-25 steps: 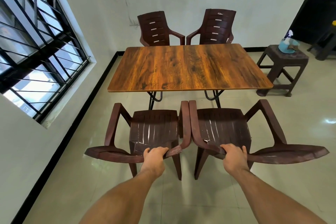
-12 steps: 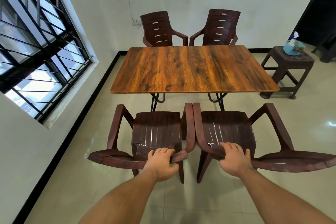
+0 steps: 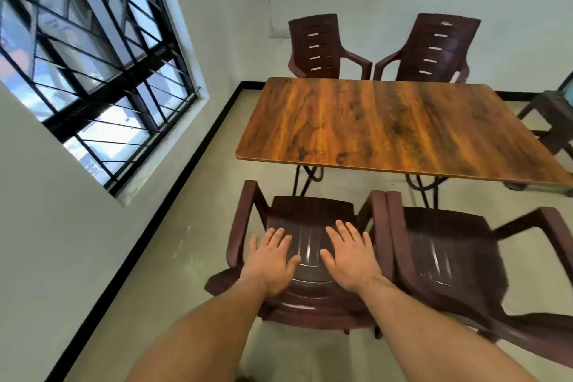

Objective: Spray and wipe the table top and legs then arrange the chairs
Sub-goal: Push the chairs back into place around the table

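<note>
Hands over a chair at the bench. Left hand (image 3: 273,260) and right hand (image 3: 350,260) lie side by side, palms down, over the backrest of the near left chair (image 3: 310,214). The fingers (image 3: 276,234) of both are straight and slightly spread, and they grip nothing. Whether the palms press on the backrest or hover just above it cannot be told.

The near left chair faces the bench (image 3: 387,127), with its seat front short of the bench's near edge. The near right chair (image 3: 443,245) stands just beside it, their inner armrests touching or nearly so; its outline is blurred. The far left chair (image 3: 316,46) and far right chair (image 3: 434,46) stand side by side at the bench's far edge, backs toward the white wall.

The bench top is brown wood grain, carried on black metal legs (image 3: 305,178). A dark stool (image 3: 555,121), cut off by the right frame edge, stands just beside the bench's right end. A barred window (image 3: 77,56) fills the left wall, and the floor (image 3: 201,226) is pale tile.
</note>
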{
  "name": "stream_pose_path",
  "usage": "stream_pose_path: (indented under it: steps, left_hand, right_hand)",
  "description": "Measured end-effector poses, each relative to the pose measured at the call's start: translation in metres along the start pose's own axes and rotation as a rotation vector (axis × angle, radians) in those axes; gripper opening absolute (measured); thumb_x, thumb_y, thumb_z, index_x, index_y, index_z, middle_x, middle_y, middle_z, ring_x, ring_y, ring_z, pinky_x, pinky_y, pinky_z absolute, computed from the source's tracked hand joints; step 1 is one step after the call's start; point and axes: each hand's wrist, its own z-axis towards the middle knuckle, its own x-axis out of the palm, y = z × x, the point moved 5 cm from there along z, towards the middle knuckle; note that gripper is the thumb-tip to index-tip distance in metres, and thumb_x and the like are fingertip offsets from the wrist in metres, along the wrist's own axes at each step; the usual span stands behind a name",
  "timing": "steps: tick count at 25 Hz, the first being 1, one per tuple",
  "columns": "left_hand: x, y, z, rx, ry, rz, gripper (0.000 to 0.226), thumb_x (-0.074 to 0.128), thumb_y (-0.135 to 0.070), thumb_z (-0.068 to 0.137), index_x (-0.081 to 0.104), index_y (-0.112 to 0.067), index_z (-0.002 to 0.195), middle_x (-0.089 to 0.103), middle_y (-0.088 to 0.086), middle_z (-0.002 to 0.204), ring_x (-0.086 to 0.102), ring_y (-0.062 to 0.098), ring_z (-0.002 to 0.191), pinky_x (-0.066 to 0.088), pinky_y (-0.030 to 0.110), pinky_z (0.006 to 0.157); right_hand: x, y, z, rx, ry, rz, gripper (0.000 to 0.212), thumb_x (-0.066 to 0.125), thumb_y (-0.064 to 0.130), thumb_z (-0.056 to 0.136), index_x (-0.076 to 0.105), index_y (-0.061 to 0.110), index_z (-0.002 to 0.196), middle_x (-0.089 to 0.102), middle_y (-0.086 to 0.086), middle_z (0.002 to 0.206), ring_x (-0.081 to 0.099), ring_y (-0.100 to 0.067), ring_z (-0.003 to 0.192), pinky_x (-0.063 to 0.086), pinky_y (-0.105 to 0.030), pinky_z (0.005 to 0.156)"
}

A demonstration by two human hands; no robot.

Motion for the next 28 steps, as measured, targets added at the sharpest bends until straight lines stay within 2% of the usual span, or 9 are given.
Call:
stream_pose_path:
  steps: [4, 10, 14, 20, 25, 28]
  left_hand:
    - [-0.025, 0.094, 0.043, 0.071, -0.019, 0.095, 0.069, 0.023, -0.055, 0.105, 0.011, -0.022, 0.165, -0.001, -0.001, 0.173, -0.009, 0.021, 0.159, -0.007, 0.054, 0.127]
    - [-0.086, 0.252, 0.12, 0.225, 0.027, 0.15, 0.068, 0.024, -0.051, 0.106, 0.008, -0.021, 0.165, -0.005, 0.002, 0.173, -0.01, 0.022, 0.159, -0.011, 0.052, 0.127]
    - [-0.123, 0.311, 0.179, 0.258, 0.082, 0.131, 0.068, 0.024, -0.051, 0.107, 0.006, -0.02, 0.165, -0.005, 0.003, 0.173, -0.01, 0.024, 0.159, -0.009, 0.05, 0.128]
    - [-0.145, 0.338, 0.314, 0.445, 0.223, 0.233, 0.071, 0.036, -0.043, 0.105, 0.007, -0.018, 0.165, -0.001, 0.006, 0.173, -0.004, 0.025, 0.16, -0.002, 0.05, 0.129]
    - [-0.17, 0.314, 0.488, 0.622, 0.327, 0.389, 0.073, 0.041, -0.038, 0.104, 0.006, -0.018, 0.164, -0.004, 0.008, 0.173, -0.004, 0.027, 0.16, 0.001, 0.052, 0.128]
    - [-0.175, 0.295, 0.576, 0.701, 0.411, 0.492, 0.071, 0.04, -0.039, 0.105, 0.008, -0.019, 0.165, -0.001, 0.01, 0.173, 0.003, 0.029, 0.159, 0.006, 0.052, 0.128]
  right_hand:
    - [0.03, 0.082, 0.075, -0.031, -0.005, -0.06, 0.064, 0.03, 0.051, 0.103, 0.013, 0.028, 0.159, 0.001, 0.001, 0.168, -0.004, -0.019, 0.154, 0.001, -0.05, 0.124]
    - [0.043, 0.208, 0.188, 0.177, -0.081, -0.057, 0.062, 0.028, 0.047, 0.104, 0.012, 0.026, 0.16, 0.002, -0.001, 0.168, -0.003, -0.022, 0.154, 0.003, -0.052, 0.124]
    - [0.04, 0.268, 0.254, 0.215, -0.068, -0.022, 0.062, 0.031, 0.045, 0.103, 0.015, 0.025, 0.16, 0.004, -0.003, 0.168, -0.001, -0.022, 0.154, 0.005, -0.051, 0.124]
    - [0.043, 0.287, 0.388, 0.287, -0.041, 0.029, 0.065, 0.039, 0.039, 0.101, 0.015, 0.023, 0.159, 0.006, -0.006, 0.168, 0.001, -0.025, 0.154, 0.008, -0.05, 0.124]
    - [0.044, 0.236, 0.524, 0.368, 0.019, 0.098, 0.063, 0.031, 0.044, 0.102, 0.013, 0.027, 0.159, 0.0, -0.007, 0.168, -0.003, -0.028, 0.154, 0.003, -0.051, 0.123]
    - [0.041, 0.21, 0.594, 0.465, 0.073, 0.161, 0.063, 0.025, 0.05, 0.101, 0.009, 0.031, 0.159, -0.003, -0.005, 0.168, -0.007, -0.028, 0.154, 0.0, -0.052, 0.123]
